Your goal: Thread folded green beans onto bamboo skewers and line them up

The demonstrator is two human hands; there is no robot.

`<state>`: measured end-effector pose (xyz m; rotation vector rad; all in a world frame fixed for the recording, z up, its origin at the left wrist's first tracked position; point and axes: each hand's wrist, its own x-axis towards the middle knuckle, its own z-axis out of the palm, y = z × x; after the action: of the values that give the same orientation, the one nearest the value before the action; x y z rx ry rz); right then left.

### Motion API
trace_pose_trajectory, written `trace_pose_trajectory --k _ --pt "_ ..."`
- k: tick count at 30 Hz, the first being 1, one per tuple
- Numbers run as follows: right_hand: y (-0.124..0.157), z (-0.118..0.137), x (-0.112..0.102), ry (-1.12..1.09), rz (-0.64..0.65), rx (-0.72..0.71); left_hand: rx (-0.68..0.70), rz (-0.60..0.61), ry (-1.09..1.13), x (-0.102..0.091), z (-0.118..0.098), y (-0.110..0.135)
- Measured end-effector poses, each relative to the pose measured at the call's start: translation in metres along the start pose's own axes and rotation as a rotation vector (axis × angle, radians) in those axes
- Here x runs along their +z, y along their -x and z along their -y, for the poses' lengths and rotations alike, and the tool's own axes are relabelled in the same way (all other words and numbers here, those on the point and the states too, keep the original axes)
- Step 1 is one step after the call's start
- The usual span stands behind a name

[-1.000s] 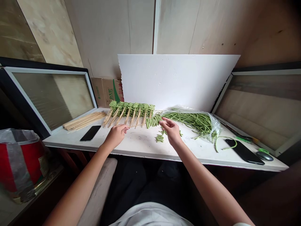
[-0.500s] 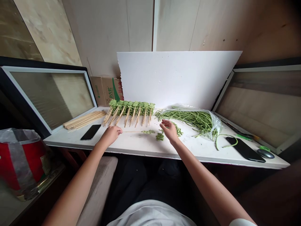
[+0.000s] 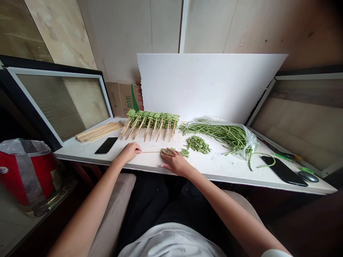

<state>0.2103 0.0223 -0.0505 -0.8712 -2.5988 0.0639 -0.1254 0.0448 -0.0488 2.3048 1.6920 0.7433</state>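
Table [image 3: 227, 169] beneath, the left hand [image 3: 130, 152] pinches a skewer [image 3: 150, 152]; the right hand [image 3: 176, 162], spread flat, covers its beans [image 3: 162, 151]. Pressing too hard could split them.

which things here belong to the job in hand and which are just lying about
Likely part of the job:
- held skewer
- loaded skewers
- bare skewers
- cut beans
- long beans

Seemingly just lying about:
- left phone
- right phone
- box

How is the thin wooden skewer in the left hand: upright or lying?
Lying: the skewer runs sideways between the left hand and short green bean pieces.
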Motion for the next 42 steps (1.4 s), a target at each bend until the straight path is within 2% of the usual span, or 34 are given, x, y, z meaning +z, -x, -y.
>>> trace_pose_trajectory --k 5,10,13,16,18,22,30,36,42 --pt "-0.001 0.003 0.006 0.062 0.021 -0.018 -0.008 -0.012 0.02 0.002 0.002 0.0" --pt "-0.002 -0.004 0.0 -0.042 0.048 -0.003 -0.064 0.042 0.022 -0.005 0.0 0.002" --pt "-0.001 -0.008 -0.012 -0.068 -0.022 0.016 -0.104 0.087 0.004 -0.012 -0.001 0.004" --pt "0.0 -0.009 -0.022 -0.01 -0.084 0.131 -0.108 0.091 -0.008 -0.016 -0.002 0.005" --pt "0.0 -0.008 -0.026 0.043 -0.049 0.132 -0.102 0.09 -0.005 -0.016 -0.004 0.006" --pt "0.0 -0.009 -0.022 0.127 0.029 0.029 -0.134 0.112 -0.003 -0.017 -0.007 0.006" --pt "0.001 -0.017 -0.013 0.165 0.077 0.06 -0.195 0.135 -0.023 -0.017 -0.011 0.005" --pt "0.004 -0.02 -0.016 0.072 -0.023 0.137 -0.187 0.12 -0.002 -0.016 -0.009 0.006" --pt "0.006 -0.033 -0.015 -0.004 -0.096 0.066 -0.194 0.125 0.042 -0.017 -0.01 0.006"
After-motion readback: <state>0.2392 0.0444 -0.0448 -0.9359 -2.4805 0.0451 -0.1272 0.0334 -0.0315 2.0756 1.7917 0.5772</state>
